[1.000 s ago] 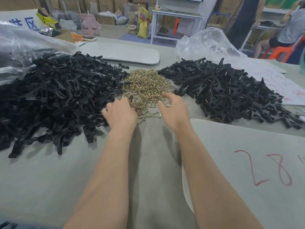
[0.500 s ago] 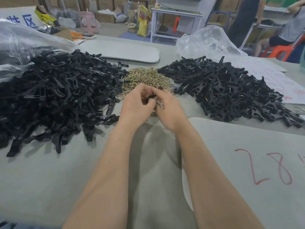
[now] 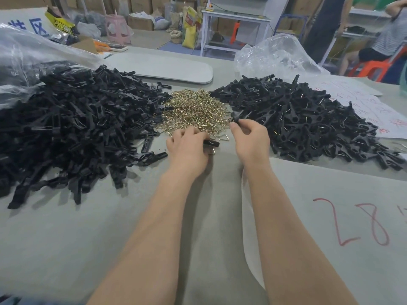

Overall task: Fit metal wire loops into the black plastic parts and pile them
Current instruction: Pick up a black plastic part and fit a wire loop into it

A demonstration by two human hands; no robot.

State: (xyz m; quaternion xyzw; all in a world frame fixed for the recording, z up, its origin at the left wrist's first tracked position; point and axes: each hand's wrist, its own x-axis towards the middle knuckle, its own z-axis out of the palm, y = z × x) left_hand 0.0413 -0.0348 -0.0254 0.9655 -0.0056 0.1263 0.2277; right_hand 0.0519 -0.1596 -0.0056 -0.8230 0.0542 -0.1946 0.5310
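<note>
Grey bench point(image 3: 66, 249) underneath. On its left, a sprawling pile of black plastic parts point(image 3: 77, 128). On its right, a smaller pile of fitted parts point(image 3: 308, 119), wire ends glinting. Between them, a heap of brass-coloured wire loops point(image 3: 196, 111). At the heap's near edge, left hand point(image 3: 187, 148) curled round one black part point(image 3: 211, 143). Right hand point(image 3: 251, 139) pinching another black part point(image 3: 236, 119) just beside the right pile.

Grey board point(image 3: 352, 183) marked in red: right of grip, nearer. Clear plastic bag point(image 3: 275, 56): beyond grip, right. Pink stool point(image 3: 117, 28): far beyond, left.
</note>
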